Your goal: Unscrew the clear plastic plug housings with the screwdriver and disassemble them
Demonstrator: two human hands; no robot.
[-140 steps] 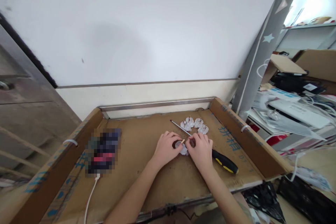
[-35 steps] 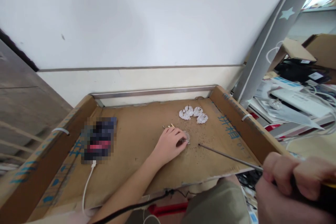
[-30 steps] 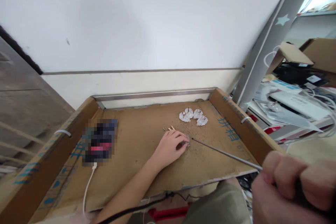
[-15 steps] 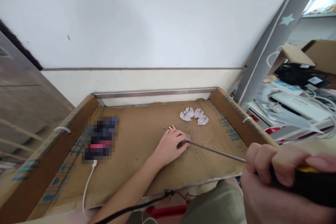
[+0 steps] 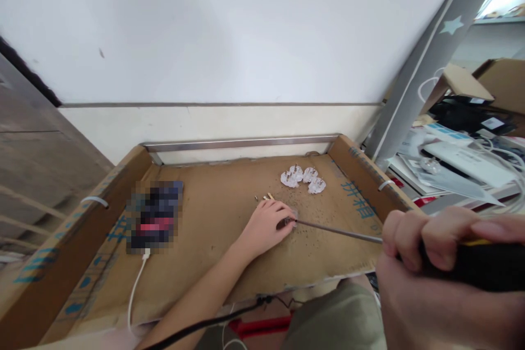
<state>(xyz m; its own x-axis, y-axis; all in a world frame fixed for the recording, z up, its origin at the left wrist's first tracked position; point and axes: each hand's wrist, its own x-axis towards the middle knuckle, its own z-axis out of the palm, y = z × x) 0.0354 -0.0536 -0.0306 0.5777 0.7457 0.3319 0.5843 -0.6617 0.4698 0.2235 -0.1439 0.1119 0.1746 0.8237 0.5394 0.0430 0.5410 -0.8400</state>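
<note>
My right hand (image 5: 435,268) is wrapped round the black-and-yellow handle of a long screwdriver (image 5: 338,231), whose metal shaft points left. Its tip meets a small clear plastic piece (image 5: 294,217) that my left hand (image 5: 268,227) pinches down on the cardboard; most of the piece is hidden by the fingers, but it resembles the plug parts nearby. Just beyond the left fingertips lie a few small brass-coloured metal pins (image 5: 266,197). Farther back, several clear plastic plug parts with metal prongs (image 5: 303,176) sit in a cluster.
The work surface is a cardboard tray (image 5: 213,213) with raised sides, strewn with dark specks near my hands. On the left a blurred-out device (image 5: 156,216) has a white cable (image 5: 134,295). A dark cord crosses my left forearm. Boxes and packets (image 5: 459,158) crowd the right side.
The screwdriver's handle and my right hand have risen slightly, so the shaft lies flatter. My left hand stays in place; the view has shifted a little.
</note>
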